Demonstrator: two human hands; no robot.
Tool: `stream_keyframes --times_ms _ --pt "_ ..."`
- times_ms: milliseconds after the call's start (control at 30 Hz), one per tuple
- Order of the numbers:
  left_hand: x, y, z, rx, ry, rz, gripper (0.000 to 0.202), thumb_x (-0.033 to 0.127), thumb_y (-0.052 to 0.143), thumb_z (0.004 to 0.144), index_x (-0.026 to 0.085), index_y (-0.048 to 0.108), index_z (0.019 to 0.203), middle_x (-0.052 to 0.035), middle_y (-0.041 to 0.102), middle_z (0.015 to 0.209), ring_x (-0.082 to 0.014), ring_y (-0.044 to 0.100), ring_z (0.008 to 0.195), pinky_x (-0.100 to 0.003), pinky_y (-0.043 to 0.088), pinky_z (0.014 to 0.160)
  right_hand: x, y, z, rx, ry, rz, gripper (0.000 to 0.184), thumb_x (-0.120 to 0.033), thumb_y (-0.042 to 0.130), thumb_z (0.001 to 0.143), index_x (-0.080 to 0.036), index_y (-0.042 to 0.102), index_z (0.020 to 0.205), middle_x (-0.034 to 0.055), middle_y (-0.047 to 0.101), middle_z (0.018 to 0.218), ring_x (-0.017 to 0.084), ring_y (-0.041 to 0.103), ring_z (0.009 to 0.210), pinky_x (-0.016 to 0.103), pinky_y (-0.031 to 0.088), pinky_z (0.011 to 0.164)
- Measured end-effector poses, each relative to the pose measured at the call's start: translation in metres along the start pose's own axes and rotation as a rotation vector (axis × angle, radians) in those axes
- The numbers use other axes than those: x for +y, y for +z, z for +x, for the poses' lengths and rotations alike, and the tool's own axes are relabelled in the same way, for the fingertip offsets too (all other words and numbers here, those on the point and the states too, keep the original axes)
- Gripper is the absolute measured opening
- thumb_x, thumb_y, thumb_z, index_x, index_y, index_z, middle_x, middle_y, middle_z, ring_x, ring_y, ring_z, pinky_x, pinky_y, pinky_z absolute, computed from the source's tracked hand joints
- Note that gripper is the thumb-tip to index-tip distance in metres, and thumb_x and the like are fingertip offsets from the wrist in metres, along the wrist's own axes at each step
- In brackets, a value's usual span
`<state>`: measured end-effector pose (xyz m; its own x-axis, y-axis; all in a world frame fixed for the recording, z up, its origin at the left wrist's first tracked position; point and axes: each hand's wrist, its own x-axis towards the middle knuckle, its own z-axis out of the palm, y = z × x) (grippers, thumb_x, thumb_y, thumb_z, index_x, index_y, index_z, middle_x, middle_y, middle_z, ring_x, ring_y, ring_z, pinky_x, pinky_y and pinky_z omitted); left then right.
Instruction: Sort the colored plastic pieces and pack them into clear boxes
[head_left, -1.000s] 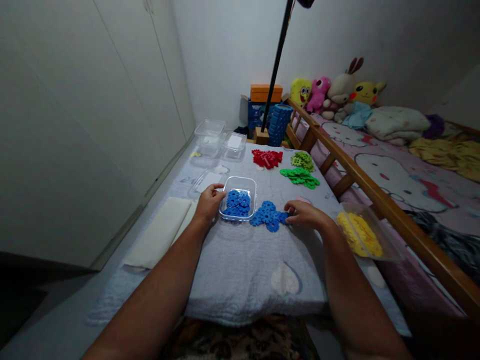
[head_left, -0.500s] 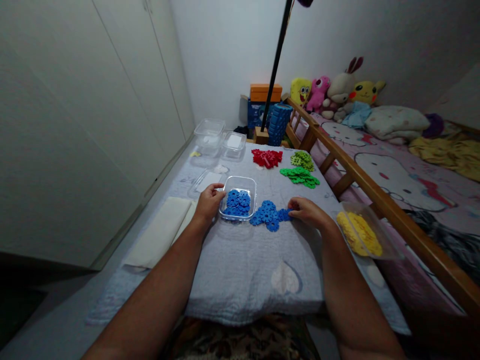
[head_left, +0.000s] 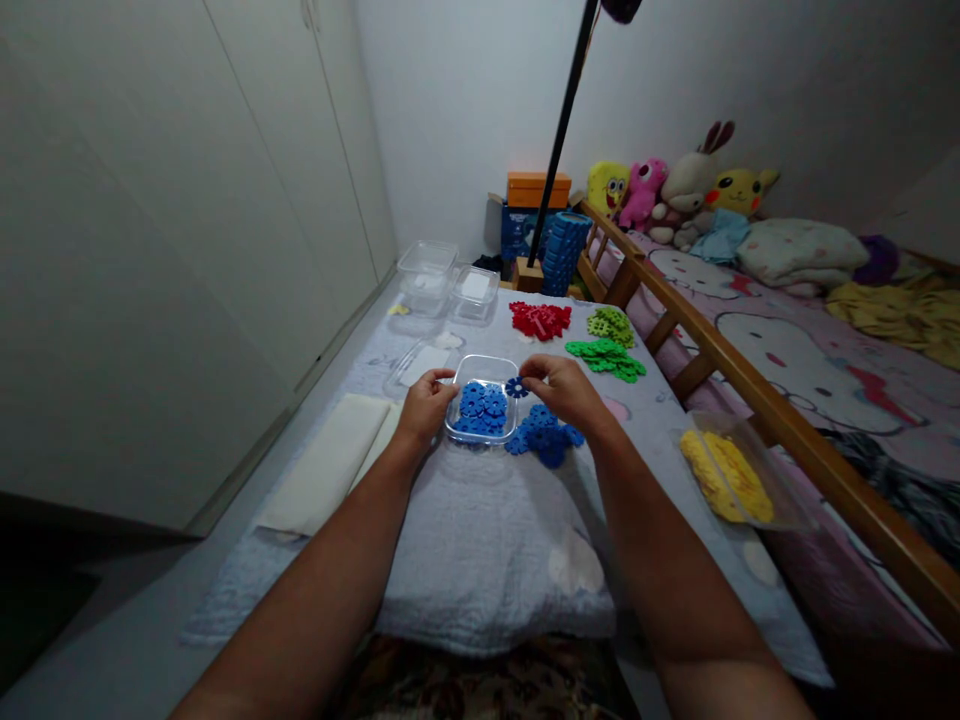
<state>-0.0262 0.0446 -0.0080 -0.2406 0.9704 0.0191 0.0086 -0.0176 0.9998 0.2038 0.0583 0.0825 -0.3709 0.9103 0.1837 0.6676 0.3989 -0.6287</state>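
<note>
A clear plastic container (head_left: 486,362) stands on the cloth-covered table with several blue snowflake discs (head_left: 481,402) inside. My left hand (head_left: 429,404) grips the container's left wall, thumb and fingers at its rim. Pinched in my right hand (head_left: 556,385) is a single blue snowflake disc (head_left: 517,387), held up at the container's right rim. Below that hand, a small pile of blue discs (head_left: 546,440) lies on the cloth, just right of the container.
Red pieces (head_left: 540,320), green pieces (head_left: 606,360) and lime pieces (head_left: 611,326) lie in piles farther back. Clear containers (head_left: 427,275) stand at the back left. A container of yellow pieces (head_left: 727,480) sits by the wooden bed rail (head_left: 720,365). A folded cloth (head_left: 326,465) lies left.
My right hand has moved left and up from the blue pile to the container's rim, carrying a blue disc. My left hand stays on the container.
</note>
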Motion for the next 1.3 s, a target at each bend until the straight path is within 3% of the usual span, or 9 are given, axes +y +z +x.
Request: stream_keyframes --times_ms 200,433,567,767,833,933,1067,1200,1300 --pt "0.0 0.0 0.0 -0.006 -0.006 -0.007 0.043 0.037 0.071 0.067 0.015 0.068 0.105 0.006 0.05 0.06 -0.011 0.046 0.053 -0.022 0.034 0.051 -0.014 0.034 0.03 -0.011 0.049 -0.423 0.019 -0.019 0.062 0.091 -0.023 0.072 0.107 0.0072 0.076 0.102 0.025 0.059 0.105 0.039 0.032 0.092" --pt "-0.005 0.0 0.003 -0.007 -0.003 0.0 0.044 0.038 0.071 0.068 0.015 0.068 0.105 0.006 0.049 0.06 -0.0108 0.045 0.053 -0.022 0.033 0.051 -0.009 0.052 0.036 -0.04 0.079 -0.56 0.022 -0.019 0.054 0.095 -0.023 0.074 0.105 0.0111 0.075 0.105 0.029 0.052 0.11 0.042 0.027 0.089" --pt "-0.005 -0.001 0.003 -0.002 -0.008 0.001 0.045 0.039 0.071 0.068 0.015 0.068 0.106 0.0059 0.05 0.06 -0.011 0.045 0.053 -0.022 0.034 0.052 -0.005 0.043 0.031 0.044 0.105 -0.532 0.02 -0.021 0.057 0.093 -0.024 0.074 0.103 0.0101 0.073 0.115 0.03 0.05 0.113 0.043 0.029 0.091" --pt "-0.003 0.0 0.001 0.007 -0.012 -0.004 0.046 0.039 0.072 0.067 0.015 0.068 0.106 0.0055 0.051 0.062 -0.0113 0.046 0.054 -0.022 0.034 0.052 0.025 0.001 0.01 0.2 0.157 -0.399 0.017 -0.02 0.061 0.089 -0.021 0.074 0.101 0.0105 0.072 0.113 0.029 0.054 0.11 0.042 0.036 0.094" --pt "-0.002 0.0 0.001 0.011 -0.012 -0.006 0.045 0.038 0.072 0.066 0.015 0.069 0.105 0.0059 0.05 0.06 -0.0111 0.046 0.053 -0.022 0.033 0.051 0.041 -0.013 0.0 0.183 0.142 -0.337 0.015 -0.018 0.062 0.088 -0.019 0.074 0.098 0.0101 0.073 0.108 0.025 0.059 0.101 0.038 0.04 0.09" --pt "0.0 0.001 0.0 0.006 -0.014 -0.009 0.046 0.038 0.072 0.066 0.015 0.068 0.105 0.0062 0.05 0.06 -0.0109 0.045 0.052 -0.022 0.033 0.05 0.062 -0.025 -0.017 0.053 0.142 -0.269 0.013 -0.016 0.065 0.085 -0.017 0.074 0.095 0.0082 0.073 0.097 0.02 0.062 0.087 0.032 0.044 0.082" --pt "0.003 0.001 -0.001 0.0 -0.005 0.003 0.045 0.037 0.071 0.066 0.014 0.068 0.105 0.0064 0.05 0.06 -0.0108 0.045 0.052 -0.023 0.032 0.05 0.076 -0.019 -0.036 -0.125 0.201 -0.261 0.018 -0.016 0.071 0.081 -0.018 0.075 0.099 0.0075 0.073 0.095 0.02 0.065 0.087 0.029 0.046 0.079" --pt "0.003 0.001 -0.002 0.009 0.005 0.01 0.044 0.037 0.071 0.066 0.014 0.068 0.103 0.0066 0.049 0.059 -0.0108 0.045 0.052 -0.023 0.032 0.051 0.076 0.001 -0.039 -0.113 0.181 -0.238 0.037 -0.016 0.071 0.083 -0.016 0.072 0.12 0.0097 0.069 0.105 0.019 0.065 0.095 0.028 0.048 0.087" --pt "0.003 0.001 -0.002 0.009 -0.001 0.002 0.044 0.037 0.071 0.066 0.014 0.068 0.103 0.0067 0.049 0.059 -0.0108 0.045 0.052 -0.023 0.032 0.051 0.074 0.012 -0.034 -0.133 0.127 -0.251 0.036 -0.014 0.071 0.083 -0.015 0.072 0.119 0.0091 0.067 0.105 0.019 0.063 0.099 0.029 0.046 0.092"
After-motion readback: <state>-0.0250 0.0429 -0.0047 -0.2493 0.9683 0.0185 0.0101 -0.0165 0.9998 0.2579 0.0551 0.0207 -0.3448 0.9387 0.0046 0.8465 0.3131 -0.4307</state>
